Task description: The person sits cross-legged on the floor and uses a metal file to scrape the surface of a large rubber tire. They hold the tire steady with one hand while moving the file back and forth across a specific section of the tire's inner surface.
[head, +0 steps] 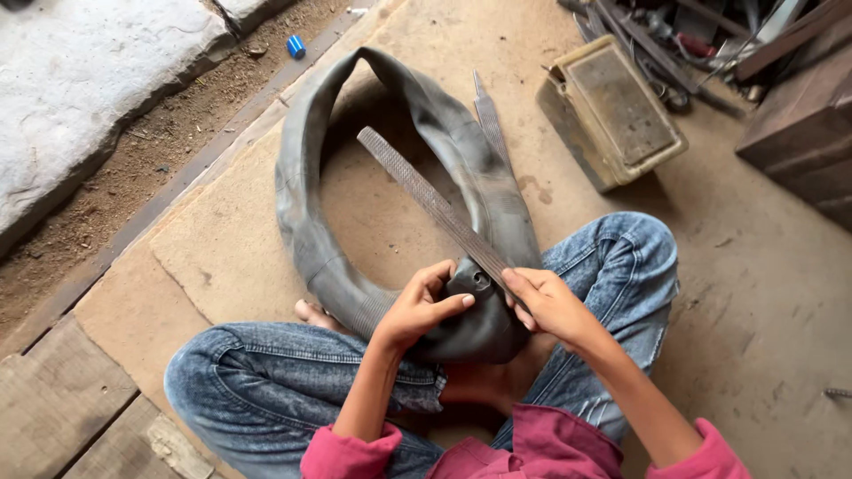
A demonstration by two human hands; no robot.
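Rubber inner tube looped on the floor mat, near end across the lap

The rubber inner tube (311, 239) lies on the flat floor mat (222, 239). The long metal file (430, 200) slants over its near end, between left hand (422, 306) and right hand (550, 306). A second file (490, 120) lies behind the tube; the rectangular metal box (612, 111) sits right of it, the small cylinder (295, 46) far left.

The left hand (424, 306) is curled, fingers bent and thumb stretched toward the right; the left forearm is angled up from a pink sleeve; the right hand (550, 306) is closed, fingers pinched at its upper left; the right forearm is extended from lower right; both wrists are held close together above crossed legs.
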